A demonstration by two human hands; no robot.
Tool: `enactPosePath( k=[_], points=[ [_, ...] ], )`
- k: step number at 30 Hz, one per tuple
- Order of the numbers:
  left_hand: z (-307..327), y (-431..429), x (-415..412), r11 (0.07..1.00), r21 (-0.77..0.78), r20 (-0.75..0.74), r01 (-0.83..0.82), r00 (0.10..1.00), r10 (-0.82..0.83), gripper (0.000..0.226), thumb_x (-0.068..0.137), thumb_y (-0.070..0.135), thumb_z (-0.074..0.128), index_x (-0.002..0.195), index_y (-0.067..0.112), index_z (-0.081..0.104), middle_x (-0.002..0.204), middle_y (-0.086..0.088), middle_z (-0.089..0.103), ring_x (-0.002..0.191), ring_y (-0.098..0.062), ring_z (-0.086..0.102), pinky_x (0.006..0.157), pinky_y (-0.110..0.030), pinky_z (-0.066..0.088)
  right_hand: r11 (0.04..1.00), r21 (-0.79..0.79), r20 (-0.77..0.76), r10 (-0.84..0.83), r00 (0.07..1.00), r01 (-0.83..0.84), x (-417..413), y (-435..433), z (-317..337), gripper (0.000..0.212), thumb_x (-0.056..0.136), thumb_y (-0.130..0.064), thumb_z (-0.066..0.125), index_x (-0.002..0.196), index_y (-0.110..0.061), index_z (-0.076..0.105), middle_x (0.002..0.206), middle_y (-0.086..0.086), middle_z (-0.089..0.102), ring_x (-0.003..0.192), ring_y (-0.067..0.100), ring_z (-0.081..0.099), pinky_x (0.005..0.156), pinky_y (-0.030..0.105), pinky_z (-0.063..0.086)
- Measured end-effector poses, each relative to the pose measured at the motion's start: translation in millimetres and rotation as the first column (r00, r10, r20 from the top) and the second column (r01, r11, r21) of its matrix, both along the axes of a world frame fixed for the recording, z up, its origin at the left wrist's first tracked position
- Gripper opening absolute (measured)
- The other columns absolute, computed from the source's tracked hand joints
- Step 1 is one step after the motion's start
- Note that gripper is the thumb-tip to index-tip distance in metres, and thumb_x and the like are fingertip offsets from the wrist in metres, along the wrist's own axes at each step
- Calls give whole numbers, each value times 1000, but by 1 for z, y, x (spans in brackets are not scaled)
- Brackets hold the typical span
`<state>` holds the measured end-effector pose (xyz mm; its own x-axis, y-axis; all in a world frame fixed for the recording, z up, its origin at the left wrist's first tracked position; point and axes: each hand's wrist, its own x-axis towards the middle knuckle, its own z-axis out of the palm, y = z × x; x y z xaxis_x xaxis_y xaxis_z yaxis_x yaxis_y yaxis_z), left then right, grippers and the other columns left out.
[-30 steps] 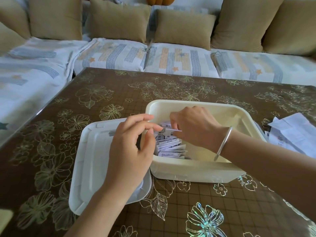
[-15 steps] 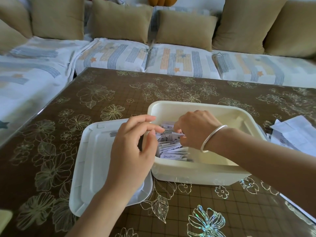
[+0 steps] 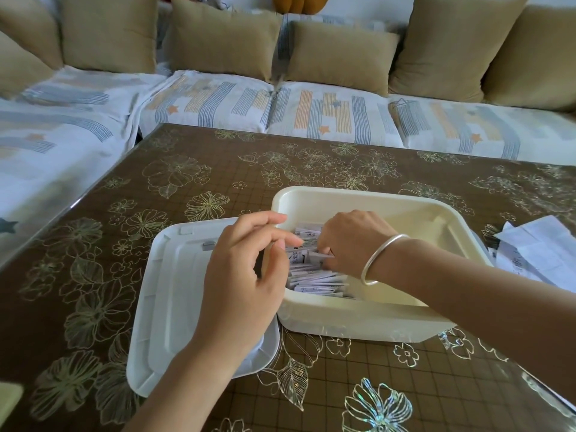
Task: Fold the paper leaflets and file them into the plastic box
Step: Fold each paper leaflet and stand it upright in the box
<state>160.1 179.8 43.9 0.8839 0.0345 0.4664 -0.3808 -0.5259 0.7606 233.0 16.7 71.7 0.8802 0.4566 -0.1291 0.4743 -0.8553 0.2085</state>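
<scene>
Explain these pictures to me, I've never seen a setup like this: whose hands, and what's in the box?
No machine: these are a person's bare hands, filmed by one head-worn camera looking down. On the flowered table stands an open cream plastic box, its white lid beside it on the left. The box's left side holds folded leaflets. The right hand, wearing a silver bangle, pinches one leaflet among them; the left hand reaches over the box's left rim. At the right lie loose papers.

Lighting: soft, even daylight, moderately bright. Shadows: faint, beneath box (image 3: 358, 325). Glare: iridescent glints on glossy surface (image 3: 377, 406), lower right. Distortion: wide-angle bowing at edges. Focus: corners slightly soft.
</scene>
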Motion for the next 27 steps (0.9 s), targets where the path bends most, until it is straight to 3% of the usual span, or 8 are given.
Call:
enactPosePath(
  k=[6,10,16,19,22,27],
  points=[
    [0,1,1,1000,7,10,-2,1000,1,26,90,24,47,91,25,74,117,16,59,118,-8,54,86,-12,44,999,20,43,25,999,-26,3,8,0,16,90,-30,59,101,-22,67,99,1,67,90,25,62,72,29,44],
    [-1,1,1,1000,16,20,1,1000,-1,28,90,27,46,91,25,74,117,17,59,115,-7,55,80,-16,48,988,149,-71,-24,997,35,1,3,2,13,87,-36,61,96,-30,68,95,-6,68,88,22,63,77,29,49],
    [0,1,0,1000,8,13,4,1000,-4,26,91,23,47,90,25,74,118,15,59,116,-7,54,81,-12,45,962,273,-84,3,996,20,-2,0,3,15,88,-37,60,96,-39,72,96,-14,66,86,16,61,67,23,36],
    [0,1,0,1000,5,10,9,1000,-9,26,90,23,47,90,25,74,118,15,59,116,-7,54,80,-11,45,967,254,-84,40,996,-18,-3,3,2,16,90,-39,58,99,-38,72,99,-13,66,90,17,61,70,26,40],
    [1,1,0,1000,10,14,6,1000,-6,26,90,22,47,90,25,73,118,16,59,116,-6,55,81,-10,44,955,296,-129,59,990,-18,-5,9,1,19,92,-30,56,100,-36,72,99,-10,68,90,18,62,77,29,47],
    [1,2,0,999,39,10,-13,1000,12,25,91,25,48,90,26,72,115,17,61,115,-6,54,87,-7,40,885,464,-96,-1,995,45,-6,2,12,22,91,-14,54,99,-28,69,86,-13,66,78,9,57,72,23,41]
  ],
)
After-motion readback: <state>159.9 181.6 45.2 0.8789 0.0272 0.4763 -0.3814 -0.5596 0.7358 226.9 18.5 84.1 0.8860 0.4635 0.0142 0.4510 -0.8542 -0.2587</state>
